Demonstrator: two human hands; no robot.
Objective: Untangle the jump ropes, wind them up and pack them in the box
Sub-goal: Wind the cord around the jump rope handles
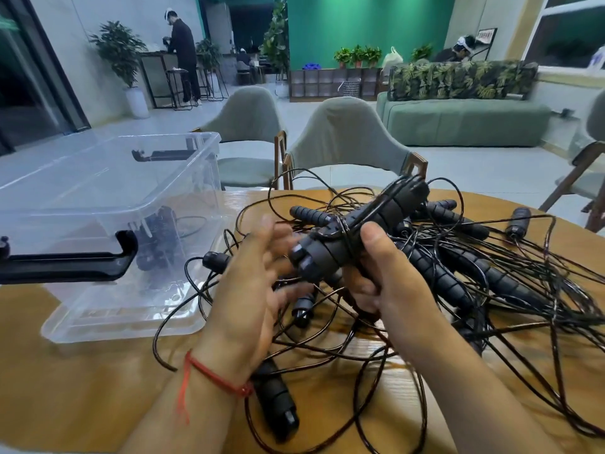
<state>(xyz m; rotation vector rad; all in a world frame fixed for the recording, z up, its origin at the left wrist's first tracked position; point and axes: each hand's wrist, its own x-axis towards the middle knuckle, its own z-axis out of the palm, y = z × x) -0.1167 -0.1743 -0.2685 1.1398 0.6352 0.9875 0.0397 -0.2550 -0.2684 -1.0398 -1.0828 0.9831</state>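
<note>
A tangle of black jump ropes [458, 283] with ribbed foam handles covers the right half of the round wooden table [82, 398]. My right hand [386, 273] grips a pair of handles [357, 231] held together above the pile, with thin black cord wound around them. Just left of that bundle's lower end is my left hand [252, 290], blurred, fingers spread and holding nothing that I can make out. A clear plastic box [108, 204] with black latch clips stands at the left; a wound rope [157, 234] lies inside it.
Loose cord loops spill toward the table's near edge, and one handle [278, 401] lies by my left wrist. Two grey chairs [347, 142] stand behind the table, another at the far right. Beyond are a green sofa, plants and other people.
</note>
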